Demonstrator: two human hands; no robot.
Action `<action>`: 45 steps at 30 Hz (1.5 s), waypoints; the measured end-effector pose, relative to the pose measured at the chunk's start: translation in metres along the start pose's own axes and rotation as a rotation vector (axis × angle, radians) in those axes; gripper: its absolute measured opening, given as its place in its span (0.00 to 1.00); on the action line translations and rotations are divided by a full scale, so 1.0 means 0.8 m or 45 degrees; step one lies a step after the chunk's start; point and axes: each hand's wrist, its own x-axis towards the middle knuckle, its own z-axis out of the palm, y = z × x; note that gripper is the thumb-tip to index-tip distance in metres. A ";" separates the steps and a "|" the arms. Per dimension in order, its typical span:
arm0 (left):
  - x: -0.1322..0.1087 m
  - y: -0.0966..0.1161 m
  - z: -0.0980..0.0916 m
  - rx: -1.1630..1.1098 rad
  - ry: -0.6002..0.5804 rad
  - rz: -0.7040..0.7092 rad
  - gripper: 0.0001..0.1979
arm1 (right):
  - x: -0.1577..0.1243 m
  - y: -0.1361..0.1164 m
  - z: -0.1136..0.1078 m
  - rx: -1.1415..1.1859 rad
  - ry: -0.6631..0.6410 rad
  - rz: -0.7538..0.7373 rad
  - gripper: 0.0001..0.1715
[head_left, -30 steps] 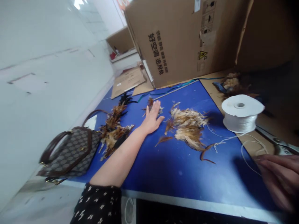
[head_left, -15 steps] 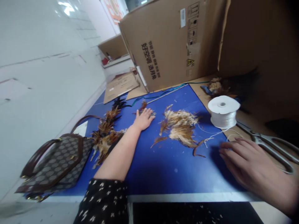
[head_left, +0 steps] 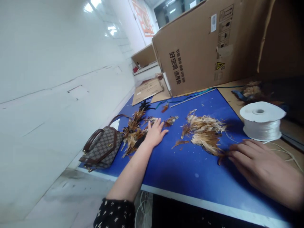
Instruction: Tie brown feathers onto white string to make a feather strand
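My left hand reaches out over the blue table mat, its fingers spread. It lies between a small brown feather piece and a long strip of brown and black feathers. To the right is a pile of tan and brown feathers, with a loose brown feather beside it. My right hand is slightly blurred, with bent fingers close to the dark tip of that pile. Its fingertips are partly hidden, so I cannot tell whether they grip anything. Behind it stands a white spool of cord.
A patterned handbag sits at the mat's left end by a pale wall. A large cardboard box rises at the back, with flat cardboard left of it. Teal ribbon runs along its base.
The view has swung left. My left hand has slid left across the mat, uncovering the small feather piece. My right hand has come nearer the feather pile, and the scissors are now mostly hidden.
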 end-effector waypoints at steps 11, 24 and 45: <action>-0.024 0.017 0.030 -0.255 0.564 0.039 0.19 | 0.056 -0.024 0.045 0.272 0.055 -0.149 0.15; -0.046 -0.020 0.044 -0.277 0.877 0.009 0.19 | 0.032 -0.071 0.041 0.591 0.040 -0.052 0.12; -0.045 0.035 0.018 -0.684 0.781 0.386 0.10 | 0.073 0.051 0.052 0.382 -0.020 0.472 0.29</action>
